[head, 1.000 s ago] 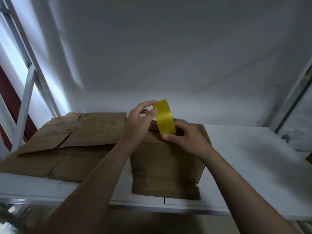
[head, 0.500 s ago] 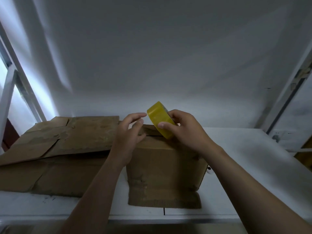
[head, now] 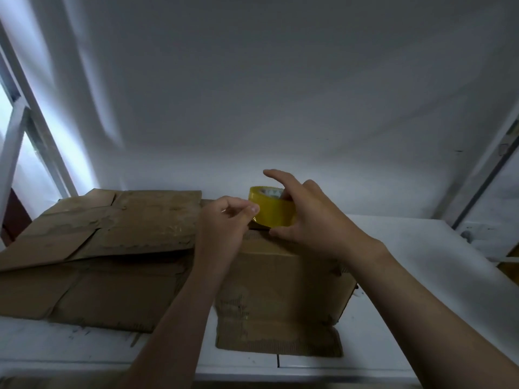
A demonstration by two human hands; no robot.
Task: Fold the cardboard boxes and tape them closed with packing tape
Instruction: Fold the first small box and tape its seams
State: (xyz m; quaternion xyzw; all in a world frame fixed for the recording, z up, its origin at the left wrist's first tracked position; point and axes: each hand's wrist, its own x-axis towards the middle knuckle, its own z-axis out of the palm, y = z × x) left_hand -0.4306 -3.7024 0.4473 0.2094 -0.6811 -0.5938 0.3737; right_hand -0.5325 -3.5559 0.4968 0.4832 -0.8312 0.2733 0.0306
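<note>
Tape roll (head: 271, 210) sits on the top of the folded box (head: 280, 282), which stands in the middle of the white table (head: 421, 262), just beside a stack of flat cardboard (head: 112, 234) on my left. My right hand (head: 311, 217) grips the roll, thumb low at its near side and fingers curled over the far rim, with the forefinger lifted free. My left hand (head: 224, 220) is nearly closed, thumb and forefinger pinching at the roll's left edge, where a shiny bit of loose end seems to lift. I cannot tell how much of it I have. To do this step well, I judge I should get a full-width hold on that end before pulling, draw it out straight so it does not fold on itself, and steady the roll against the box with my right hand. The roll's hole shows at the top, so its axis points up and a little away from me, with the broad yellow band facing me. The box faces me squarely, one flap (head: 278, 341) splayed on the table toward me. Its long axis I cannot judge from here.
</note>
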